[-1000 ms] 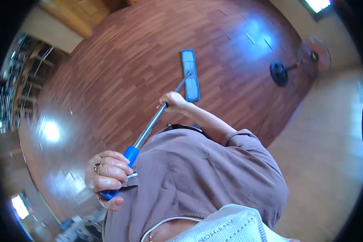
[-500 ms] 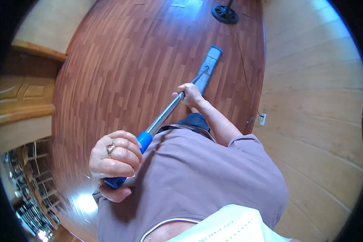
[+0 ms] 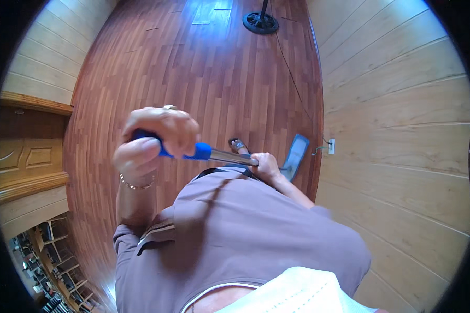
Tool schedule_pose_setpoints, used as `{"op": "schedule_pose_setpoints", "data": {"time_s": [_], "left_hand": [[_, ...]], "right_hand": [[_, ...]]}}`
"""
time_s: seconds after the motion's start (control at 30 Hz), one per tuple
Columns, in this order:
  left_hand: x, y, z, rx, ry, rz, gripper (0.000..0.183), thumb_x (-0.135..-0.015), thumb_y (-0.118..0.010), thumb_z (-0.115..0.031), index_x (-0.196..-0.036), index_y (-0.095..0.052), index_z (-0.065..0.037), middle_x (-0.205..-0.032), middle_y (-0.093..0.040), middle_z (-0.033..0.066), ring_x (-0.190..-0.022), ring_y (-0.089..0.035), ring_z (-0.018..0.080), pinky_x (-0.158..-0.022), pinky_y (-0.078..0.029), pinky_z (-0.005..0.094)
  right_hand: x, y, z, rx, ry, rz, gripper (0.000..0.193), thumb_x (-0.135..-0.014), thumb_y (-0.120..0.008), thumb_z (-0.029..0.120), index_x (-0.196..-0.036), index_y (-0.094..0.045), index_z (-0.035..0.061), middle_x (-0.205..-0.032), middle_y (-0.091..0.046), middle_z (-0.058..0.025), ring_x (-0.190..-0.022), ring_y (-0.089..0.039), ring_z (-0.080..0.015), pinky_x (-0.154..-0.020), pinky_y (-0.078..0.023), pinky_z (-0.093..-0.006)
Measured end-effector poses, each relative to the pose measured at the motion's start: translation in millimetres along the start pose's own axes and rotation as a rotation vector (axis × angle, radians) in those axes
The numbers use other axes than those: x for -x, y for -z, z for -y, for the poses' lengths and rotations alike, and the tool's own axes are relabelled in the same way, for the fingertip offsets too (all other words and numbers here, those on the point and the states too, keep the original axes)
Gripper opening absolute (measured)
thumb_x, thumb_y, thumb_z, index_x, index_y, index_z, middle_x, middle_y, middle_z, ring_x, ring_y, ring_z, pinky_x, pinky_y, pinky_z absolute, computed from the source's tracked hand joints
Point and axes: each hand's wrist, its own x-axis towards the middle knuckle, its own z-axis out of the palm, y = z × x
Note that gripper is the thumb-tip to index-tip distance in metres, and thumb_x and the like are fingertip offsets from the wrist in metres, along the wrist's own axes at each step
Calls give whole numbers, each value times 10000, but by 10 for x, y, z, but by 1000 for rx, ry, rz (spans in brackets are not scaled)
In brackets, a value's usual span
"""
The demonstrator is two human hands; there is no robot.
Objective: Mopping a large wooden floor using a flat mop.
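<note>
A flat mop with a blue-gripped metal pole [image 3: 228,156] lies across the front of my body. My left hand [image 3: 159,133], wearing a ring and a bracelet, is wrapped round the blue grip at the upper end and is slightly blurred. Lower on the pole, my right hand [image 3: 266,166] is closed round the bare metal. The long pale-blue mop head [image 3: 296,154] rests on the wood-look floor [image 3: 193,88] at my right, near the wall; its near end is partly hidden behind my right forearm. One sandalled foot [image 3: 238,146] shows just beyond the pole.
A round black stand base [image 3: 260,23] is on the floor ahead, with a thin dark cord [image 3: 292,75] running from it toward a wall outlet [image 3: 331,146]. A panelled wall [image 3: 391,130] rises at right. Wooden door [image 3: 28,151] and filled shelves [image 3: 52,255] are at left.
The mop head has swung right and nearer to me, toward the wall. My left hand has risen and moved forward, my right hand has drawn back, and the pole lies more crosswise.
</note>
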Motion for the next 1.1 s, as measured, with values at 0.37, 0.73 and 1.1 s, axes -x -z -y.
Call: {"op": "schedule_pose_setpoints", "data": {"time_s": [0.37, 0.73, 1.1], "left_hand": [[104, -1150, 859, 73, -23, -6, 219, -705, -610, -186, -596, -524, -16, -567, -563, 119, -543, -557, 223, -730, -487, 392], [489, -1324, 1577, -490, 43, 77, 114, -685, -580, -88, -629, -521, -9, -667, -565, 98, -659, -565, 238, -903, -419, 415], [537, -1363, 2000, -902, -21, 134, 183, -774, -612, -79, -637, -495, -57, -627, -483, 60, -661, -532, 250, -932, -393, 400]], "right_hand": [[206, 309, -1139, 187, 337, -163, 207, -707, -714, 290, -611, -637, 124, -659, -619, -99, -679, -629, -320, -622, -500, -444], [-1046, 247, -2350, 216, 344, -329, 189, -732, -774, 234, -740, -658, 85, -773, -629, -111, -795, -612, -316, -695, -484, -418], [-2170, 107, -2102, 154, 408, -235, 288, -725, -769, 388, -779, -640, 135, -892, -638, -78, -941, -613, -297, -753, -484, -436]]}}
